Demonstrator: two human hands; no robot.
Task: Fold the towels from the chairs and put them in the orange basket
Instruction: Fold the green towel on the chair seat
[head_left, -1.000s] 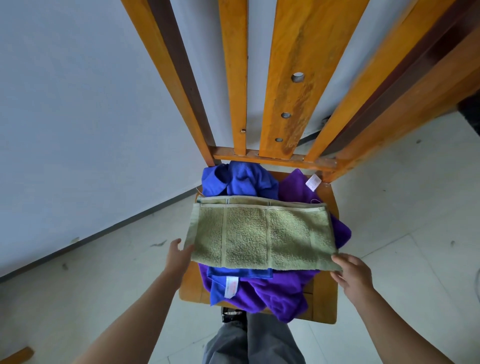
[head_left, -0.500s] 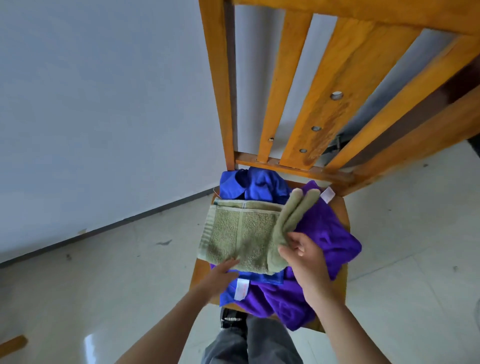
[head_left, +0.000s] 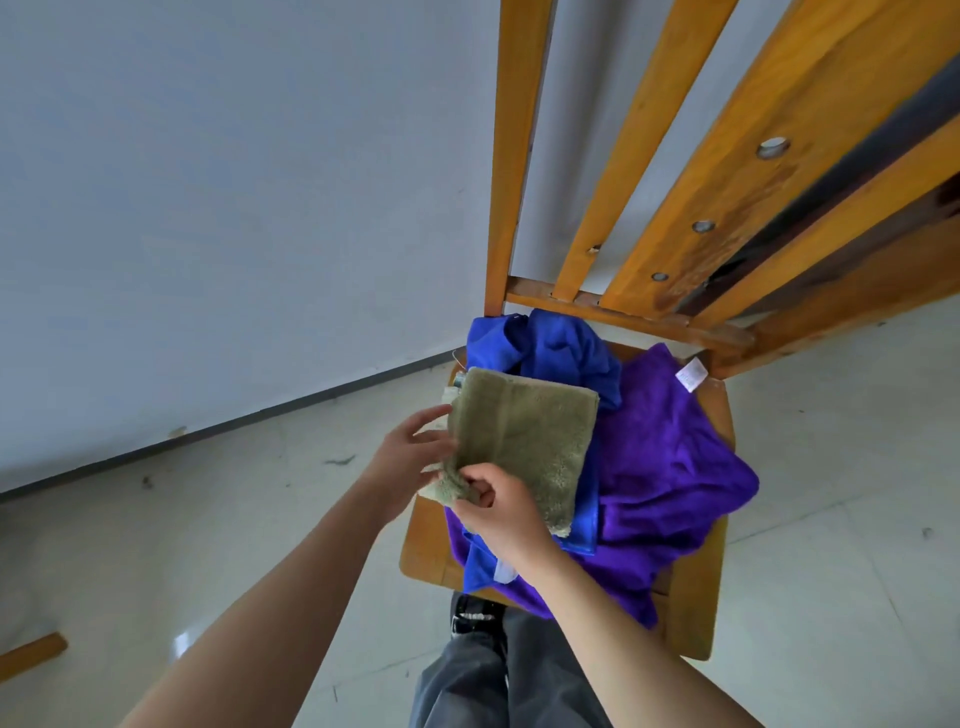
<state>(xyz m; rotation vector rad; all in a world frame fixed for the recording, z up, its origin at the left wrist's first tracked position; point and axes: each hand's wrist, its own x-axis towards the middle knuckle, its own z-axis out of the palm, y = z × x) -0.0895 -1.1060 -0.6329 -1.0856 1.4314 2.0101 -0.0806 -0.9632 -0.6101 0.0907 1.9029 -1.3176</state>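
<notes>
Pinching the green towel (head_left: 524, 447) at its near-left corner with the right hand (head_left: 498, 512), having carried the right end across toward 9 o'clock since half a second back. Bracing the left edge with the left hand (head_left: 410, 452), flat-fingered and gripping nothing, having shifted up from the near edge. Lying halved now on the chair (head_left: 423, 545) pile, overlapping the blue towel (head_left: 561, 348) at 12 o'clock, bordering the purple towel (head_left: 670, 467) at 3 o'clock.
</notes>
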